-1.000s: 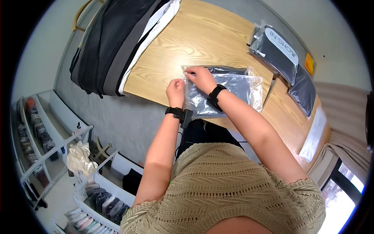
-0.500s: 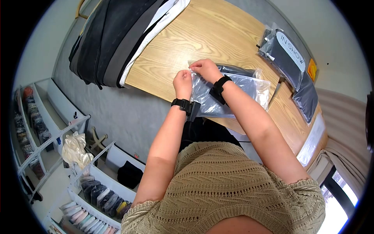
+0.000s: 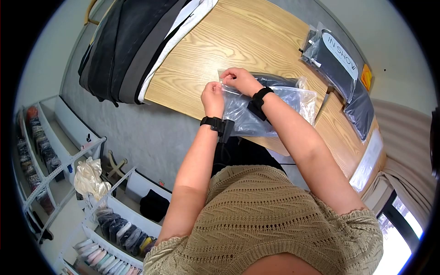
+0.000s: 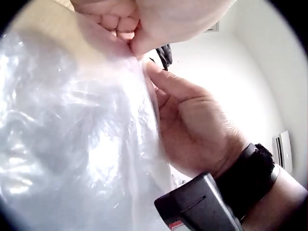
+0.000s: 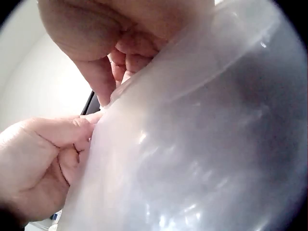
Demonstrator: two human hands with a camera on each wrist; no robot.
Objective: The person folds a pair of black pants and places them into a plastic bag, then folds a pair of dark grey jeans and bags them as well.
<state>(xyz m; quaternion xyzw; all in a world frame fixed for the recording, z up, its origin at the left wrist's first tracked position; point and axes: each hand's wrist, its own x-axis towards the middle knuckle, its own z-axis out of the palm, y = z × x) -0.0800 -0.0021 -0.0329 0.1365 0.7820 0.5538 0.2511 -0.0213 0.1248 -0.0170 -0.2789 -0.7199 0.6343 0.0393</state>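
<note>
A clear plastic bag (image 3: 239, 115) with something dark beneath or inside it lies at the table's front edge. My left hand (image 3: 212, 99) pinches its left edge between thumb and curled fingers. Just above, my right hand (image 3: 243, 81) pinches the same edge near the far corner, fingertips close to the left ones. In the left wrist view, the film (image 4: 82, 120) hangs wrinkled and shiny below the left hand (image 4: 163, 19), with the right hand (image 4: 192, 125) beside it. Behind the bag's upper edge shows a dark plastic-wrapped bundle (image 3: 275, 80).
Dark garments (image 3: 121, 50) are piled at the table's left end. Dark packages labelled "IN SHOW" (image 3: 338, 57) lie at the far right, near a yellow piece (image 3: 366, 77). Clear film (image 3: 368, 160) lies on the right edge of the wooden table (image 3: 256, 39). Shelves (image 3: 68, 160) stand lower left.
The view has shifted slightly. Both hands have come closer together at the bag's upper left edge, the left one rising along it; both still pinch there.
</note>
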